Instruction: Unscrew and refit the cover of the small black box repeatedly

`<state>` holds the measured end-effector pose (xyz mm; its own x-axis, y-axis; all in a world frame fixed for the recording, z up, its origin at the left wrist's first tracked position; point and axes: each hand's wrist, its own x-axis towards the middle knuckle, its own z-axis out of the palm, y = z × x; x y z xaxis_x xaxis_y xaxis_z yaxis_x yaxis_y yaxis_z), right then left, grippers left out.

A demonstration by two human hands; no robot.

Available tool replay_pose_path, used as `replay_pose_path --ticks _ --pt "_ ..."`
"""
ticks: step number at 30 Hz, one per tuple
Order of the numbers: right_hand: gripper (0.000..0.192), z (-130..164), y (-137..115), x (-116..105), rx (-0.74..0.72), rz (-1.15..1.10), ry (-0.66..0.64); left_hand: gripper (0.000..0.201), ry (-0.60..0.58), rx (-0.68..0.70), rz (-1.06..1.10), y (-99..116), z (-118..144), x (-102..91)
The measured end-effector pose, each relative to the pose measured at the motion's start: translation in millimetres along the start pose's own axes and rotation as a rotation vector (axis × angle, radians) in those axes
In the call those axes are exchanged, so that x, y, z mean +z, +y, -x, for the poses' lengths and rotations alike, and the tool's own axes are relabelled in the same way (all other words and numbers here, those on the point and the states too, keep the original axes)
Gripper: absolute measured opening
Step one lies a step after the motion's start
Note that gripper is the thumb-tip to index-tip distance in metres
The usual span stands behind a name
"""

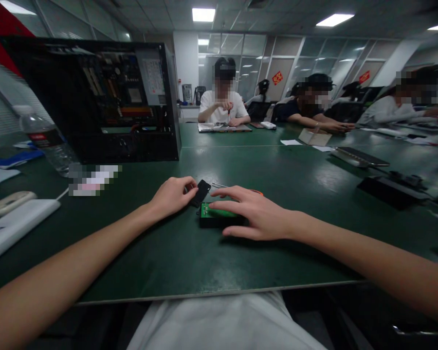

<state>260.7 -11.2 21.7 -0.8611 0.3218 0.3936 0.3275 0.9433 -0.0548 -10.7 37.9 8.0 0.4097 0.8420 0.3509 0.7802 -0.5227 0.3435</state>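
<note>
My left hand (171, 195) pinches a small flat black part (200, 191) by its lower end, holding it tilted just above the dark green table (190, 257). My right hand (253, 212) lies flat over a small black box with a green circuit board (213, 215) on top, pressing it onto the table. The black part sits right beside the box's upper left corner. A thin screwdriver with an orange handle (224, 186) lies behind my right hand, mostly hidden.
An open computer case (105, 99) stands at the back left, a water bottle (49, 141) beside it. White devices (14, 221) lie at the left edge. Other people work across the table with laptops (361, 156) and papers. A black device (392, 188) lies at the right.
</note>
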Motion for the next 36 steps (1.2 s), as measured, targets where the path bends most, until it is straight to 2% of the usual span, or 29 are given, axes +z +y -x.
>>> replay_pose_path --ticks 4,9,12,14,16,18,20,25,30,33,36 --pt "0.049 -0.1 -1.0 5.1 0.031 -0.013 -0.069 0.027 -0.013 -0.01 -0.011 -2.6 0.0 3.5" --pt "0.043 2.0 1.9 8.2 0.061 -0.109 -0.087 0.03 -0.049 0.005 -0.08 -0.1 1.4 2.1" --pt "0.044 2.8 3.0 6.5 0.07 -0.112 -0.089 0.039 0.026 0.042 -0.141 8.1 2.9 -5.7" --pt "0.048 3.3 3.5 5.1 0.093 -0.114 -0.085 0.046 0.044 0.103 -0.034 15.7 4.1 -12.0" --pt "0.054 3.5 3.7 4.5 0.098 -0.102 -0.088 0.049 -0.123 0.244 0.191 23.4 5.7 -16.4" --pt "0.054 3.4 3.8 4.9 0.071 -0.08 -0.097 0.056 -0.313 0.35 0.243 29.6 7.9 -16.8" --pt "0.05 3.1 4.1 5.5 0.033 -0.063 -0.089 0.046 -0.356 0.373 0.196 33.8 10.4 -13.8" --pt "0.048 3.4 6.5 -0.1 0.024 -0.036 0.004 0.03 -0.232 0.323 0.254 38.6 12.6 -9.7" --pt "0.049 5.8 4.3 -10.1 -0.007 0.059 0.018 0.03 -0.105 0.385 0.294 44.2 13.1 -14.1" --pt "0.048 6.9 3.1 -12.4 -0.004 0.119 0.001 0.037 -0.078 0.412 0.272 41.3 13.3 -11.2" --pt "0.05 9.1 13.8 -23.9 0.062 0.197 -0.013 0.062 -0.059 0.292 0.152 29.6 10.1 -7.1"
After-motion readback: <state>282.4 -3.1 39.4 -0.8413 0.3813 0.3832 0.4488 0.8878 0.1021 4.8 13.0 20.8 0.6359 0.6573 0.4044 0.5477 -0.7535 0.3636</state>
